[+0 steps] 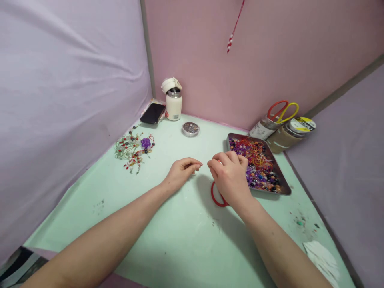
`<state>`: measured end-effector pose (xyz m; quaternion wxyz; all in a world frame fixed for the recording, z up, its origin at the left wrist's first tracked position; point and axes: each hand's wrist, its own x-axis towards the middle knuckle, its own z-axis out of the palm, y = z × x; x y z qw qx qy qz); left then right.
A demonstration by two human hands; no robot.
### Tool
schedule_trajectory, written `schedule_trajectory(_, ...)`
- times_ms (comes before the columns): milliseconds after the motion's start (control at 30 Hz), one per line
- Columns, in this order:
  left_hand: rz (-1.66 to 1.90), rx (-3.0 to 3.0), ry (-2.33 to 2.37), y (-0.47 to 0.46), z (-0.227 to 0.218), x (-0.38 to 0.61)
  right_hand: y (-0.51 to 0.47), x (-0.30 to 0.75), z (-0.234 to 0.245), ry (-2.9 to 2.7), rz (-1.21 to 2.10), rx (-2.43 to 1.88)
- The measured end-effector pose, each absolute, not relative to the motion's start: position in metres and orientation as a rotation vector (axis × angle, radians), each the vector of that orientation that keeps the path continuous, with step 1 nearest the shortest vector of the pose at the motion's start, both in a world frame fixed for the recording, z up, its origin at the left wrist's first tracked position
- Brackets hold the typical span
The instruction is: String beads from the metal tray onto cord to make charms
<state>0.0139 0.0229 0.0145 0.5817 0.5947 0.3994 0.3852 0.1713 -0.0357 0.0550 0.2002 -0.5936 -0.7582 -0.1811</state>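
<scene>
Both hands hover over the middle of the pale green table, fingertips almost meeting. My left hand is pinched shut, thumb against fingers, on something too fine to make out. My right hand is curled shut with the fingers bent inward, and what it holds is hidden. A red loop handle, like that of scissors, shows from under the right wrist. A metal tray of mixed beads and coloured cords lies just right of the right hand.
A pile of finished bead ornaments lies at the left. At the back stand a white flask, a phone and a round spool tin. Two jars with scissors are at the right. White paper lies front right.
</scene>
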Motion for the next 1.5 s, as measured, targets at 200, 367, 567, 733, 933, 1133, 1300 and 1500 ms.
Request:
schedule_trajectory(200,0.891,1.410,0.948,0.022,0.016,0.013,-0.034,0.172,0.055,-2.129,-0.474,-1.649)
schedule_trajectory(367,0.887,1.422,0.960,0.023,0.014,0.013,-0.035,0.172,0.055,-2.141,-0.454,-1.659)
schedule_trajectory(567,0.860,1.432,0.968,0.021,0.017,0.014,-0.035,0.172,0.056,-2.173,-0.429,-1.658)
schedule_trajectory(733,0.840,1.404,0.945,0.021,0.016,0.014,-0.035,0.171,0.056,-2.178,-0.416,-1.665)
schedule_trajectory(933,0.858,1.265,0.841,0.025,0.005,0.014,-0.038,0.170,0.059,-2.112,-0.468,-1.673)
schedule_trajectory(1133,0.874,1.199,0.828,0.026,0.003,0.015,-0.039,0.170,0.060,-2.084,-0.511,-1.680)
schedule_trajectory(1300,0.857,1.211,0.831,0.025,0.007,0.015,-0.039,0.169,0.058,-2.089,-0.495,-1.675)
schedule_trajectory(1500,0.841,1.227,0.863,0.022,0.015,0.014,-0.038,0.169,0.057,-2.095,-0.479,-1.682)
